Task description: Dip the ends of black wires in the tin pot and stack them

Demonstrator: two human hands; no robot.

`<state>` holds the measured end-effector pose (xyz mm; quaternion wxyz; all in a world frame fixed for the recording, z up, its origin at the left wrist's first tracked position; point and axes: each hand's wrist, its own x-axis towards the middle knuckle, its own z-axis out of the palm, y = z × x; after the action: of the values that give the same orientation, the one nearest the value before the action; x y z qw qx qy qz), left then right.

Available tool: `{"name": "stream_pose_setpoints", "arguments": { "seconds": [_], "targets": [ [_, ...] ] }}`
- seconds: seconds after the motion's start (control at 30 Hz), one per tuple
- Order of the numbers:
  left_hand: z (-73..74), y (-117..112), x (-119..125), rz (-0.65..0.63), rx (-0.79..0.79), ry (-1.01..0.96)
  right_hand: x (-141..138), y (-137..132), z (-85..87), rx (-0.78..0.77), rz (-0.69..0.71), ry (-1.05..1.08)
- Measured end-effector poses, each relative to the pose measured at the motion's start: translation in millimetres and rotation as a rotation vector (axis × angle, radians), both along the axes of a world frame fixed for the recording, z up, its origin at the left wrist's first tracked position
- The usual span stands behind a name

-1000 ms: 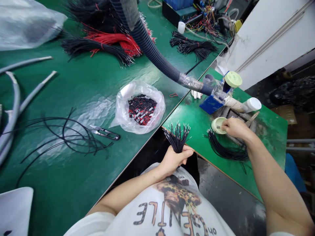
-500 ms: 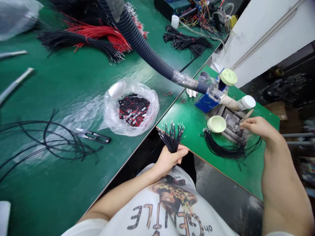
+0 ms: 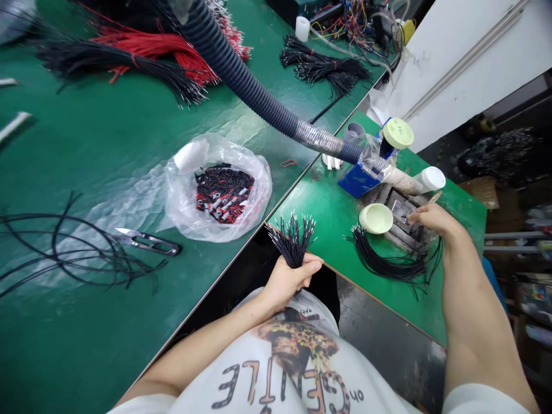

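My left hand is closed around a bundle of black wires, whose bare silvery tips fan out upward near the small green table's edge. Over a grey metal pot with a shiny square surface, my right hand pinches thin black wire, its ends pointing left at the pot. A wooden stick shows just behind those fingers. Beside the pot stands a pale green cup. In front of both lies a curved bunch of black wires, with some strands trailing up toward my right wrist.
A ribbed hose hangs across to a pipe above the pot. On the large green table are a plastic bag of small black and red parts, thread snips, loose black cable, and red and black wire bundles.
The whole view has shifted slightly, so things sit further left. My right hand has moved a little closer in over the pot. The left hand keeps its hold on the wire bundle.
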<state>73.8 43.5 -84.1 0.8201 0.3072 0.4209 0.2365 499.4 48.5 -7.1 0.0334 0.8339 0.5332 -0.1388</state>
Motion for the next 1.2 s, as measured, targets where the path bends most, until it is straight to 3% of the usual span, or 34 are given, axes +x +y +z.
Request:
{"name": "stream_pose_setpoints", "arguments": {
  "seconds": [0.17, 0.3, 0.43, 0.53, 0.6, 0.7, 0.8, 0.9, 0.97, 1.07, 1.13, 1.2],
  "targets": [
    [-0.2, 0.7, 0.0, 0.003, 0.014, 0.01, -6.4, 4.4, 3.5, -0.19, -0.12, 0.075],
    [1.9, 1.2, 0.0, 0.004, 0.007, -0.002, -8.8, -5.5, 31.8, -0.219, -0.158, 0.013],
    [7.4, 0.6, 1.0, 0.003, -0.028, -0.026, -20.4, -42.5, 71.5, -0.198, -0.211, -0.238],
    [11.2, -1.6, 1.8, -0.013, -0.039, -0.044, -52.2, -72.7, 81.0, -0.1, -0.168, -0.491],
    [13.1, -3.7, 2.0, -0.029, -0.03, -0.056, -82.3, -84.5, 71.4, 0.055, -0.1, -0.543],
    [15.7, -6.7, 1.3, -0.047, -0.01, -0.074, -127.2, -87.9, 39.3, 0.252, -0.001, -0.447],
    [18.3, -9.4, -0.9, -0.073, 0.008, -0.091, -159.7, -82.6, 3.0, 0.303, 0.073, -0.315],
    [19.4, -12.0, -4.4, -0.102, 0.022, -0.114, -176.1, -79.3, -19.0, 0.286, 0.149, -0.219],
    [19.5, -13.6, -6.6, -0.122, 0.031, -0.128, -182.1, -81.2, -21.2, 0.325, 0.177, -0.192],
    [20.0, -15.6, -8.4, -0.15, 0.056, -0.14, -195.6, -89.0, -11.4, 0.519, 0.146, -0.137],
    [20.7, -16.7, -8.1, -0.169, 0.066, -0.149, -211.9, -92.9, -4.4, 0.626, 0.126, 0.049],
    [20.6, -18.0, -7.1, -0.201, 0.068, -0.167, -232.4, -92.3, -2.1, 0.618, 0.137, 0.359]
  ]
}}
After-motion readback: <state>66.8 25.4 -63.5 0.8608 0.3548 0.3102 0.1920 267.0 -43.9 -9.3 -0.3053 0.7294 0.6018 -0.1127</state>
